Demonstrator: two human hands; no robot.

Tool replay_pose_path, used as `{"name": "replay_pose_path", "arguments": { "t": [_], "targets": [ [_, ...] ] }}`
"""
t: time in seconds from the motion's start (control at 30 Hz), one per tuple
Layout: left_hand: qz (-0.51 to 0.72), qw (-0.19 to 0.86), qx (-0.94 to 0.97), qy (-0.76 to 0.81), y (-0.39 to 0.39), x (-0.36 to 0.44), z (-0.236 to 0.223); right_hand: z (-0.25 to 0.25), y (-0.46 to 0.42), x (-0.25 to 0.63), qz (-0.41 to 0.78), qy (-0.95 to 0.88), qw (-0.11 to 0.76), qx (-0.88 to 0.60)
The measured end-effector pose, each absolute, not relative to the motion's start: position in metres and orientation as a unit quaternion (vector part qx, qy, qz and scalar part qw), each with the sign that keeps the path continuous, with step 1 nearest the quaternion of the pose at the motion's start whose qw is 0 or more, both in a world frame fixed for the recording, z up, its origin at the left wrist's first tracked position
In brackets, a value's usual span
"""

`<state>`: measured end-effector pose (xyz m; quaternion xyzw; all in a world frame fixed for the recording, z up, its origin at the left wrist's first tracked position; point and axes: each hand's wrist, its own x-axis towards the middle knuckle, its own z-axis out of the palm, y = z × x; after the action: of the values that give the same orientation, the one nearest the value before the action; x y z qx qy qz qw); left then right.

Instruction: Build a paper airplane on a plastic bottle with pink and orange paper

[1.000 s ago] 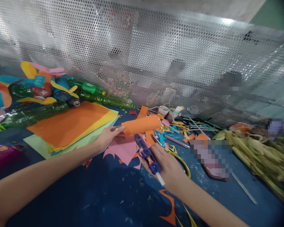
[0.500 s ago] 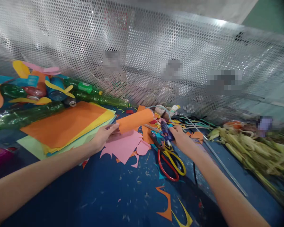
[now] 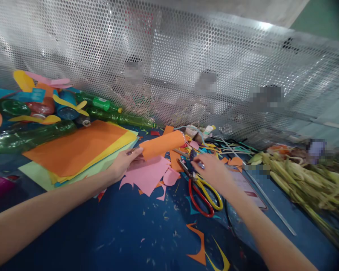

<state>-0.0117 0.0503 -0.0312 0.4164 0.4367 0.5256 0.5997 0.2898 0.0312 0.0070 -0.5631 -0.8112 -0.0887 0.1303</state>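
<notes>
Glue gun [image 3: 192, 153], dark blue: a second ago just beside the orange paper roll [image 3: 162, 145], now among scraps to the right, leaving the roll apparently clear of gluing. Right hand [image 3: 210, 169]: fingers curled narrowly at the gun; whether gripping, cannot tell. Left hand [image 3: 123, 162]: thumb and fingers closed on the roll's left end, above pink paper [image 3: 147, 175], centre. Scissors [image 3: 198, 182]: red-and-yellow handles, near side of right hand.
</notes>
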Motion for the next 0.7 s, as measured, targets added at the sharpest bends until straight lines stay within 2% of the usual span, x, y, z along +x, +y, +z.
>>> {"name": "replay_pose_path", "arguments": {
  "t": [0.07, 0.23, 0.3, 0.37, 0.53, 0.6, 0.7],
  "targets": [
    [0.526, 0.599, 0.418, 0.436, 0.05, -0.011, -0.031, 0.0, 0.023, 0.268, -0.056, -0.83, 0.178, -0.525],
    [0.522, 0.596, 0.427, 0.435, 0.051, -0.011, -0.031, -0.021, 0.014, 0.241, -0.036, -0.84, 0.184, -0.508],
    [0.522, 0.597, 0.427, 0.434, 0.051, -0.011, -0.032, -0.021, 0.013, 0.24, -0.007, -0.829, 0.213, -0.516],
    [0.524, 0.598, 0.426, 0.432, 0.051, -0.011, -0.032, -0.015, 0.011, 0.239, 0.102, -0.813, 0.259, -0.512],
    [0.523, 0.597, 0.431, 0.429, 0.051, -0.011, -0.032, 0.001, -0.001, 0.23, 0.526, -0.669, 0.336, -0.403],
    [0.522, 0.602, 0.43, 0.425, 0.051, -0.011, -0.032, 0.003, -0.005, 0.225, 0.627, -0.594, 0.364, -0.35],
    [0.52, 0.595, 0.438, 0.43, 0.051, -0.012, -0.033, 0.004, -0.01, 0.221, 0.717, -0.5, 0.397, -0.279]
  ]
}}
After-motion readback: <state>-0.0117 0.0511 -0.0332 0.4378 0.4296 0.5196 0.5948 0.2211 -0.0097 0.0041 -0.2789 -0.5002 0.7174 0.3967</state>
